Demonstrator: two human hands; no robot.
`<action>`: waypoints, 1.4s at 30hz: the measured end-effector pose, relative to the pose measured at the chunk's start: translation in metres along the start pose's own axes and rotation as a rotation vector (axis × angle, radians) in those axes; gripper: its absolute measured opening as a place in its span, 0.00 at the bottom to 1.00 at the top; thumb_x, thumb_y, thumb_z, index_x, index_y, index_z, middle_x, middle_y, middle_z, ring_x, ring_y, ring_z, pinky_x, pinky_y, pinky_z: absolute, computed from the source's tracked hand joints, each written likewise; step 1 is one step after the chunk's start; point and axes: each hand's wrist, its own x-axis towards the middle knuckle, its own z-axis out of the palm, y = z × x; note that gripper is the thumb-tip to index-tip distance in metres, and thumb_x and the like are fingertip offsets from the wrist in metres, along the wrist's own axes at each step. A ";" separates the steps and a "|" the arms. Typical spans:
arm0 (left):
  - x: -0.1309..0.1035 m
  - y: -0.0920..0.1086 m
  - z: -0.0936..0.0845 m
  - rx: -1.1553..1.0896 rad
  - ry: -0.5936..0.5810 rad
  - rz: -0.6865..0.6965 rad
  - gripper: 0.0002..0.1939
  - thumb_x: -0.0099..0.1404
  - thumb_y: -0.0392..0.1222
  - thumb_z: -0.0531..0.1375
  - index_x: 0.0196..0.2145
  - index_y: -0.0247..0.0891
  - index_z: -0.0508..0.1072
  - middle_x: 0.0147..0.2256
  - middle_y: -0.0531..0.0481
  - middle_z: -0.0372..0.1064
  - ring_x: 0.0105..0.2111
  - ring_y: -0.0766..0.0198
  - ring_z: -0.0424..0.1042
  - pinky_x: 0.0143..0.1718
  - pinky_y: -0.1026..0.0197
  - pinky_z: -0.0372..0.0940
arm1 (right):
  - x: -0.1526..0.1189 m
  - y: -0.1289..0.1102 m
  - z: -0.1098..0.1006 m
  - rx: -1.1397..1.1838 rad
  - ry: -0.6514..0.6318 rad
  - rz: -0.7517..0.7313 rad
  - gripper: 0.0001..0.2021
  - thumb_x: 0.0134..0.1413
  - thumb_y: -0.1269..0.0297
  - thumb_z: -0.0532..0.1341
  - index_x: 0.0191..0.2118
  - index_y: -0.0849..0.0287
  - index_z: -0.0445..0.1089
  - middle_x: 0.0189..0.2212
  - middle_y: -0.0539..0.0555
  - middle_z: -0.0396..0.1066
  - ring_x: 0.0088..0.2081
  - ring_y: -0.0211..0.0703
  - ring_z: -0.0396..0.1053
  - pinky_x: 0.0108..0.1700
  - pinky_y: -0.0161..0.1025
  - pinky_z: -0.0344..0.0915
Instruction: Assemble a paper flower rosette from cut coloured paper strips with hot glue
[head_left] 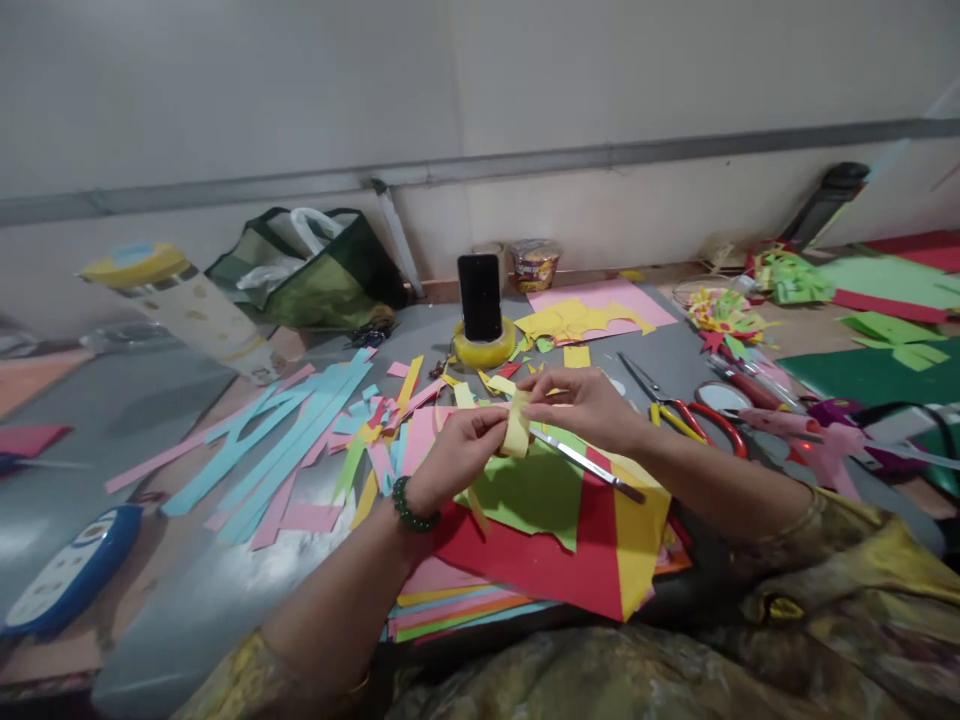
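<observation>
In the head view, the left hand pinches the left edge of a pale yellow paper strip between closed fingertips; the right hand grips its right edge, fingers curled shut. The strip is above a green sheet, beside a slim metal tool.

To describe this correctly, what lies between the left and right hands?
A pale yellow paper strip, between left hand and right hand, in the head view.

A yellow-lidded tumbler stands near a green bag.
</observation>
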 end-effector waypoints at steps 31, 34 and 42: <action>0.002 -0.008 0.000 0.087 0.186 0.179 0.12 0.56 0.51 0.67 0.23 0.39 0.79 0.28 0.48 0.74 0.31 0.60 0.71 0.37 0.60 0.65 | -0.001 -0.008 0.004 0.157 -0.015 0.103 0.12 0.45 0.59 0.68 0.32 0.57 0.67 0.27 0.49 0.72 0.30 0.38 0.72 0.35 0.38 0.69; 0.002 -0.008 0.004 -0.025 0.313 0.185 0.13 0.55 0.50 0.68 0.20 0.40 0.77 0.28 0.51 0.70 0.32 0.62 0.68 0.38 0.61 0.64 | -0.001 -0.008 0.011 0.183 0.011 0.130 0.16 0.42 0.58 0.70 0.35 0.58 0.67 0.31 0.50 0.73 0.33 0.38 0.72 0.37 0.38 0.69; 0.004 -0.007 0.015 -0.382 0.453 0.050 0.21 0.43 0.53 0.73 0.14 0.38 0.69 0.20 0.57 0.57 0.25 0.69 0.58 0.29 0.65 0.58 | -0.003 0.000 0.029 0.191 -0.149 0.193 0.12 0.46 0.56 0.63 0.23 0.59 0.67 0.20 0.47 0.67 0.24 0.34 0.63 0.27 0.34 0.58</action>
